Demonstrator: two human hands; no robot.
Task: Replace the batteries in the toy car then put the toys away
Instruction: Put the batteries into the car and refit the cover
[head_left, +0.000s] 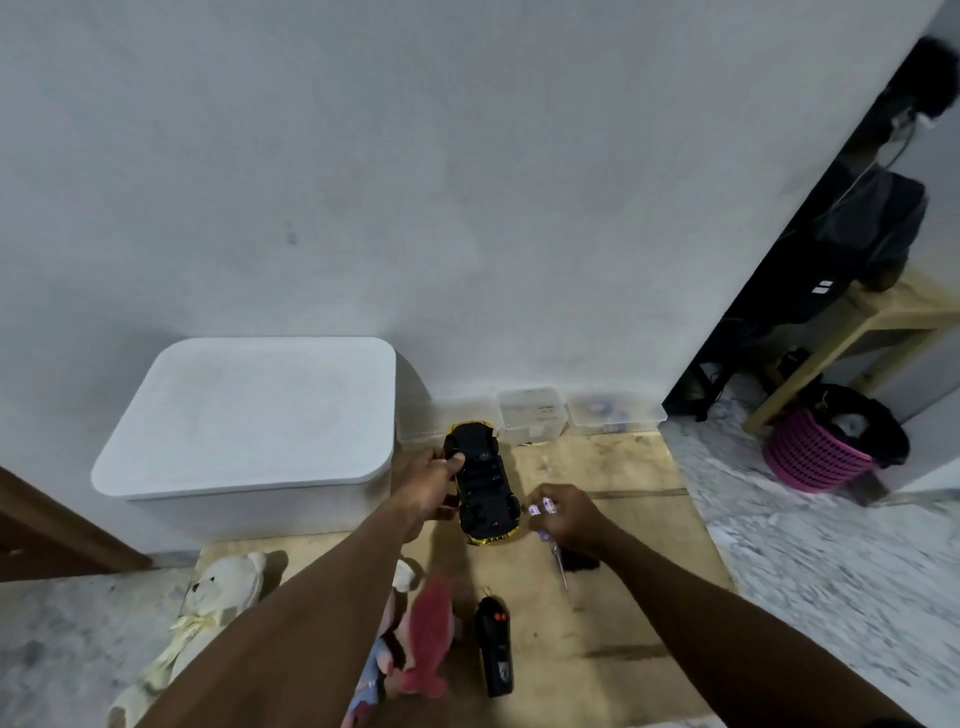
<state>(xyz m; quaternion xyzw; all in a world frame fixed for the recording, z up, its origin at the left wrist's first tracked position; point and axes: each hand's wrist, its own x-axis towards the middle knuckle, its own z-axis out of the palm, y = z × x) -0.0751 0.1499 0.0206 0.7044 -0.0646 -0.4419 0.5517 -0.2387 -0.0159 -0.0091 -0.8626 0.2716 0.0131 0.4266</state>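
Fingers of the left hand (432, 482) are curled round the side of the toy car (483, 483), thumb laid across its black underside, holding it belly-up over the cardboard sheet (597, 467) on the floor, close to the wall. Fingers of the right hand (571, 519) are bunched and pinch two small purple-and-white batteries (543, 506) just beside one of the car's wheels. A thin screwdriver (560, 564) with a purple handle pokes out below that hand; I cannot tell whether it is gripped too or lies on the cardboard.

By the look of it, the battery step is midway: the car is turned over and the cells are at hand. The underside is too blurred to show whether the compartment is open, and nothing tells whether these cells are the old pair or the fresh one (a small dark piece under the right wrist may be the cover, but that is a guess). Closing up the car is probably yet to come.

Putting away looks not yet begun. The black remote control (496, 649), a pink plush toy (428, 634) and a cream teddy bear (223, 587) lie on or at the edge of the cardboard near the person. The white storage box (249, 415), just left of the car, has its lid on.

Further out, clear tubs (530, 415) stand along the wall and a pink basket (815, 457) sits far right.
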